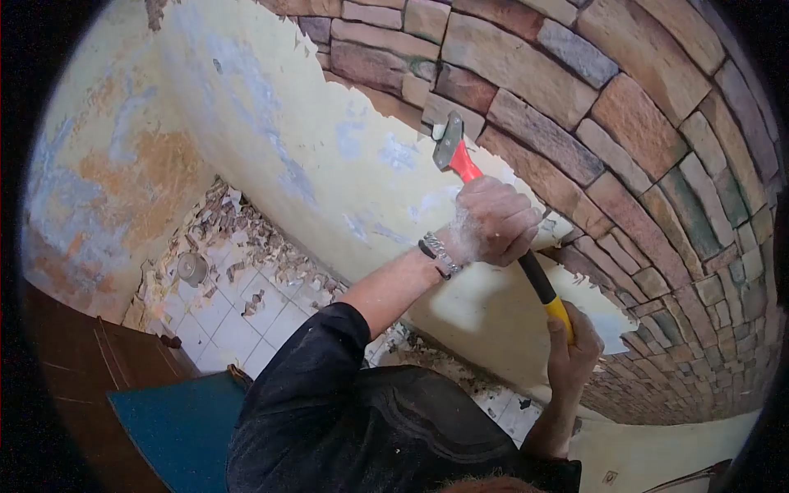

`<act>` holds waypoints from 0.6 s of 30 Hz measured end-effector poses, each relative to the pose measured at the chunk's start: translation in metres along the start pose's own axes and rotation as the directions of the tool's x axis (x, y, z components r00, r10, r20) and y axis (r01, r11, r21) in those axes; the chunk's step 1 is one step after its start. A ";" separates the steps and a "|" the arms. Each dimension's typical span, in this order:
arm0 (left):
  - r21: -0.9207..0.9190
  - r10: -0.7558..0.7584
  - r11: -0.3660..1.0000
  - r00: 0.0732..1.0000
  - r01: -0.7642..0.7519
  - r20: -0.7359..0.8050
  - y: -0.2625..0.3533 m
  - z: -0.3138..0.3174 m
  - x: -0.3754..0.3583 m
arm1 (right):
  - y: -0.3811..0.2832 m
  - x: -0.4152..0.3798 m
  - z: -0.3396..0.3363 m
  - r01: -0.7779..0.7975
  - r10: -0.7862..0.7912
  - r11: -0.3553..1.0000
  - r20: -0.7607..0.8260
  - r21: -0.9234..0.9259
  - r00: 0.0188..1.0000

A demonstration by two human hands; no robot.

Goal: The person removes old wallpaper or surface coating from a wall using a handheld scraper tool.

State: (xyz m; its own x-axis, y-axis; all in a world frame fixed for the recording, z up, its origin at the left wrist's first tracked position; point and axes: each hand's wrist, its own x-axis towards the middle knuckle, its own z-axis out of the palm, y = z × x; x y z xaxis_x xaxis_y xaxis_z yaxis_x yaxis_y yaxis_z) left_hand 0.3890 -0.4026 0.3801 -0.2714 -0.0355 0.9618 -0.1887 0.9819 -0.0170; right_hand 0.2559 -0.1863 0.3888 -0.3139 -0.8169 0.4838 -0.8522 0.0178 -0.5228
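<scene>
A long-handled scraper (464,164) with a grey metal head, a red neck and a black and yellow handle lies across the wall. Its head touches the torn edge of the stone-pattern wallpaper (518,74). My left hand (496,223), with a bracelet at the wrist, is closed round the handle just below the red neck. Lower down, my right hand (575,345) grips the yellow end. Bare cream plaster (329,148) with bluish patches shows beside the torn edge, and a loose flap of paper (552,232) sticks out near my left hand.
Torn paper scraps (238,226) litter the white tiled floor (238,333) along the wall. A round container (192,268) stands among them. At the lower left are a brown wooden surface (74,378) and a blue panel (177,427). A wall socket (609,476) is at the bottom right.
</scene>
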 end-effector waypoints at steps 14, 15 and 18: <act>-0.040 -0.061 0.997 0.998 0.060 -0.022 0.012 0.015 -0.009 | 0.012 -0.004 -0.023 0.168 -0.169 0.985 0.025 0.048 0.985; -0.056 -0.015 0.998 0.988 0.007 -0.155 0.025 0.034 -0.006 | 0.012 -0.015 -0.043 0.090 -0.090 0.996 0.045 0.014 0.995; -0.084 -0.017 0.996 0.984 0.003 -0.177 0.046 0.025 0.014 | -0.002 -0.018 -0.071 -0.010 0.014 0.999 0.085 -0.051 0.996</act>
State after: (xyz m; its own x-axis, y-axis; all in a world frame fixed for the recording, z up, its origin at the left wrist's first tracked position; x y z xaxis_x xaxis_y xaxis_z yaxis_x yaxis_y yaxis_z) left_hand 0.3528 -0.3626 0.3858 -0.0970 -0.0191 0.9951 -0.1099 0.9939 0.0084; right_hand 0.2334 -0.1302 0.4307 -0.2895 -0.8625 0.4151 -0.8694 0.0555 -0.4910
